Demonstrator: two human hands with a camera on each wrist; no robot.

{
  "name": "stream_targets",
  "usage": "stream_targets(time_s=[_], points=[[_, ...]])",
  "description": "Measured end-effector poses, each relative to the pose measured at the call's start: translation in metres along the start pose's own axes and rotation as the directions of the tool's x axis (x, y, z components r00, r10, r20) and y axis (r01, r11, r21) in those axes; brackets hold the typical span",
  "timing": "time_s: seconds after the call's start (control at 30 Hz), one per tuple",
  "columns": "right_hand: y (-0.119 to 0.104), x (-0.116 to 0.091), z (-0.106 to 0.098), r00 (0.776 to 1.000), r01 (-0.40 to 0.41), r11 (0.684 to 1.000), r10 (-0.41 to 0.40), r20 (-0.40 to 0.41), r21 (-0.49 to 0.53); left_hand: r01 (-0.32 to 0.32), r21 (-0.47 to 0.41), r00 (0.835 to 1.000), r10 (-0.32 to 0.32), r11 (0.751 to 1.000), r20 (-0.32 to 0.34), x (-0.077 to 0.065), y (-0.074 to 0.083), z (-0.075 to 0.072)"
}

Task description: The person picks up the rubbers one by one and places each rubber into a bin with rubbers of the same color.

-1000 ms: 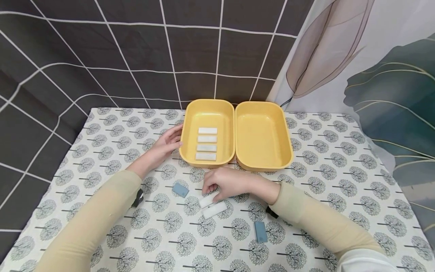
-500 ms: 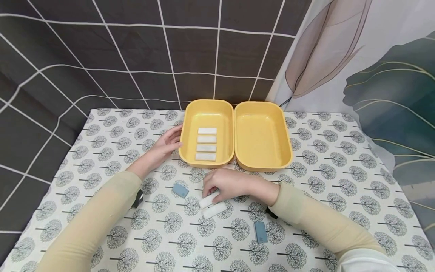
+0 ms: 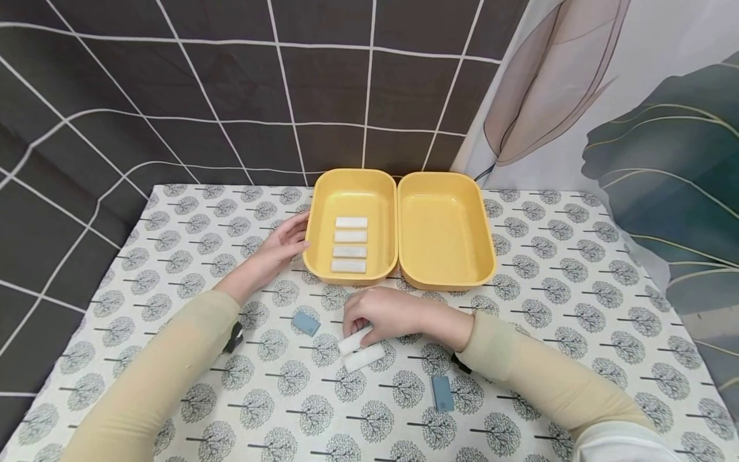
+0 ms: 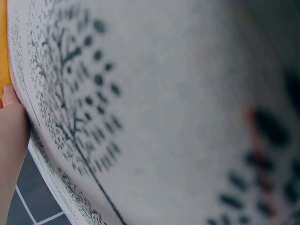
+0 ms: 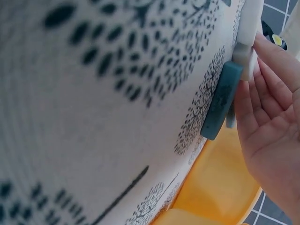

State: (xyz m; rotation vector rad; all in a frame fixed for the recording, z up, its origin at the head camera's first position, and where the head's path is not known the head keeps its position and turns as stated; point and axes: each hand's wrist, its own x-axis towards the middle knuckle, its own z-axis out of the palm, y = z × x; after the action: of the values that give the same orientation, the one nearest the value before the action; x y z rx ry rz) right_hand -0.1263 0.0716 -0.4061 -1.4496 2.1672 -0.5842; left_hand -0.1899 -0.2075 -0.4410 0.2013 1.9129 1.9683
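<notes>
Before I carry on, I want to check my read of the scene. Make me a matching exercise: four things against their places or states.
1. Left hand
2. Right hand
3. Left yellow tray
4. Blue block near the right sleeve

A. Holds four white blocks
B. Lies untouched on the cloth
C. At the outer side of a tray
D. Fingertips at a white block

Pairs: 1-C, 2-D, 3-A, 4-B

- Right hand (image 3: 383,312) hides part of the farther white block (image 3: 351,343).
- Left wrist view: left hand (image 4: 12,126) cut off at the edge, tablecloth (image 4: 164,93) blurred.
</notes>
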Motion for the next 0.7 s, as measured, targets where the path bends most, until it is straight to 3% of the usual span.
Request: stream_targets(time_s=[0.43,0.7], points=[[-0.005,0.004,-0.003,0.997,-0.073,0.995,0.071,0.032,0.065,-0.003,-0.001,1.0,0.003,1.0,0.004,0.001,-0.001,0.0],[-0.01,0.005,-0.014,0.998,-0.065,0.997,0.064,0.027,0.029,-0.004,0.0,1.0,0.004,1.0,0.003,0.001,-0.001,0.0]])
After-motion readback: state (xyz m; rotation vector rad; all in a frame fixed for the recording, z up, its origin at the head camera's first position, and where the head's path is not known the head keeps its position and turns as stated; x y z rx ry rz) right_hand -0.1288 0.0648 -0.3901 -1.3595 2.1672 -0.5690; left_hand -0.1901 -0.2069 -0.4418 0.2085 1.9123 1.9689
